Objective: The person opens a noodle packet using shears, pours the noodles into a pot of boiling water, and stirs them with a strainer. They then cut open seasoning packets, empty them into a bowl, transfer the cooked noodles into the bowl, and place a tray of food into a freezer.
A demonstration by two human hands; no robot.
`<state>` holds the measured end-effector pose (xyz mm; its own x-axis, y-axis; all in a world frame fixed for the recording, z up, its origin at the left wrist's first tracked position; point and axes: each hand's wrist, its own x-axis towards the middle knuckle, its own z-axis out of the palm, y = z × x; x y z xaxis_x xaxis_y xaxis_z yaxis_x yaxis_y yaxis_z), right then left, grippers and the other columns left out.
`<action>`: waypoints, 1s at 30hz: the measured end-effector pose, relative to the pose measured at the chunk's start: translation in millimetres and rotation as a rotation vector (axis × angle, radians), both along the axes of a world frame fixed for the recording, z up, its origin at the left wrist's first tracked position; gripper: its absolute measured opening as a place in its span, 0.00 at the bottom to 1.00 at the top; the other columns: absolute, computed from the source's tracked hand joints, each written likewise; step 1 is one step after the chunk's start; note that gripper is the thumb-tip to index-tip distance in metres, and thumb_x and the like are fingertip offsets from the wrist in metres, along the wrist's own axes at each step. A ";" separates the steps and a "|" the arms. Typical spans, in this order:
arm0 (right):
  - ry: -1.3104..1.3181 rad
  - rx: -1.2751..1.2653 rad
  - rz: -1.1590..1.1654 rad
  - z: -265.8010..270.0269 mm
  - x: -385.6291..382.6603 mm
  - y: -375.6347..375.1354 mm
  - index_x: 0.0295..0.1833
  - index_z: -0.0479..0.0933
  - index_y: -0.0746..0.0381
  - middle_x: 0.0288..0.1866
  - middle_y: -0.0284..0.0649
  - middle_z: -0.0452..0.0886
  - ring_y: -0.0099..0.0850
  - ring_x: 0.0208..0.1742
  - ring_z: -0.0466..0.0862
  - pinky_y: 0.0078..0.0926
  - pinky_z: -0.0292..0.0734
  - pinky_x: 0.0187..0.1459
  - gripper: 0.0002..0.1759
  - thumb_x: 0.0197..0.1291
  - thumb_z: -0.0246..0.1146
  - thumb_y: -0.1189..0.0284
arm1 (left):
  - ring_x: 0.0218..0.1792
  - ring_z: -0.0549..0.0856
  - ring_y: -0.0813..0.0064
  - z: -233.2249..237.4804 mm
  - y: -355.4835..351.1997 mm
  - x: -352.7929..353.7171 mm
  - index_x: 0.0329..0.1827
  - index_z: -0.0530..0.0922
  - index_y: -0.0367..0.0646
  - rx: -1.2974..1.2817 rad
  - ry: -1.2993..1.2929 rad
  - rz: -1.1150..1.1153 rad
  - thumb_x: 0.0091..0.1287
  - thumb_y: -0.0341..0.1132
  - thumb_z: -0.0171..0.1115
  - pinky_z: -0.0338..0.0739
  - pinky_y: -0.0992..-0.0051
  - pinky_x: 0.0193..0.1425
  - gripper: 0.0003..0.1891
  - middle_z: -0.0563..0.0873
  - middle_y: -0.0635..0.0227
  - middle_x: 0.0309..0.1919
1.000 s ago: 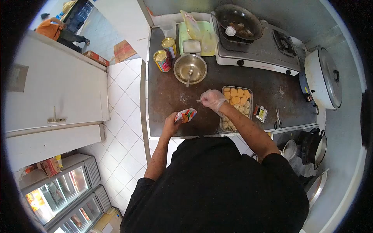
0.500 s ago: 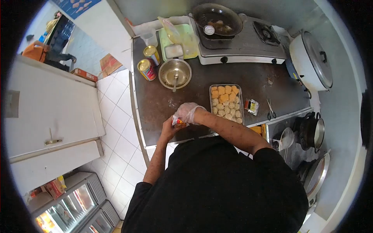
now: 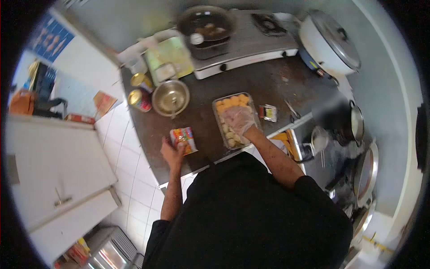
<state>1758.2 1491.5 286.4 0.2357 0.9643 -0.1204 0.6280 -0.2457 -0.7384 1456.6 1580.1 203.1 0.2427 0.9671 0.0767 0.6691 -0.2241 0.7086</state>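
My bare left hand grips the lower left part of a red, yellow and white printed packet, just above the counter. In a clear plastic glove, my right hand is over a clear plastic tray. Orange-coated pieces fill the tray's far end, and pale lumpy pieces lie nearer to me. The gloved fingers are blurred, and whether they hold a piece does not show. A steel bowl with a fork or spoon inside stands beyond the packet.
Two cans stand left of the bowl. Right of the tray lie small sachets and scissors. A gas stove carries a dark wok; a lidded white pot stands beside it. Another person is partly visible at far left.
My hands have parted. The right hand has gone from the packet to over the tray, while the left keeps the packet, now fully in sight. The whole view has shifted and turned.
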 end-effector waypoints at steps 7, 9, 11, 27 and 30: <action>-0.595 -0.792 -0.259 -9.0 176.5 -153.9 0.52 0.81 0.56 0.50 0.49 0.83 0.49 0.54 0.82 0.44 0.76 0.55 0.21 0.61 0.56 0.55 | 0.57 0.75 0.49 -8.9 -25.9 8.6 0.62 0.71 0.37 0.320 0.115 0.129 0.58 0.51 0.71 0.68 0.53 0.61 0.35 0.78 0.51 0.55; -0.580 -0.902 -0.423 16.5 195.0 -194.2 0.50 0.82 0.56 0.54 0.49 0.82 0.46 0.56 0.81 0.43 0.76 0.56 0.21 0.61 0.55 0.55 | 0.57 0.75 0.49 -11.0 -30.0 12.7 0.62 0.71 0.37 0.309 0.082 0.095 0.59 0.49 0.70 0.67 0.54 0.61 0.34 0.78 0.51 0.55; -0.512 -0.969 -0.711 83.4 191.8 -219.6 0.49 0.83 0.57 0.56 0.46 0.81 0.43 0.58 0.81 0.41 0.77 0.56 0.20 0.62 0.53 0.59 | 0.57 0.74 0.49 -10.0 -37.9 27.9 0.61 0.71 0.36 0.295 0.056 0.085 0.60 0.47 0.70 0.67 0.54 0.61 0.32 0.78 0.51 0.55; -0.380 -0.724 -1.300 -72.5 195.8 -505.4 0.49 0.76 0.55 0.41 0.48 0.85 0.49 0.46 0.84 0.46 0.80 0.44 0.16 0.58 0.61 0.59 | 0.60 0.72 0.55 -0.6 -58.2 157.5 0.61 0.69 0.31 0.148 -0.078 -0.251 0.63 0.37 0.68 0.63 0.60 0.67 0.28 0.75 0.50 0.56; -0.301 -0.922 -1.347 -80.3 184.2 -512.5 0.51 0.77 0.52 0.46 0.46 0.85 0.46 0.50 0.83 0.44 0.79 0.49 0.20 0.58 0.62 0.54 | 0.60 0.72 0.55 4.8 -64.3 176.3 0.60 0.69 0.32 0.052 -0.120 -0.277 0.63 0.35 0.67 0.63 0.59 0.67 0.26 0.76 0.52 0.55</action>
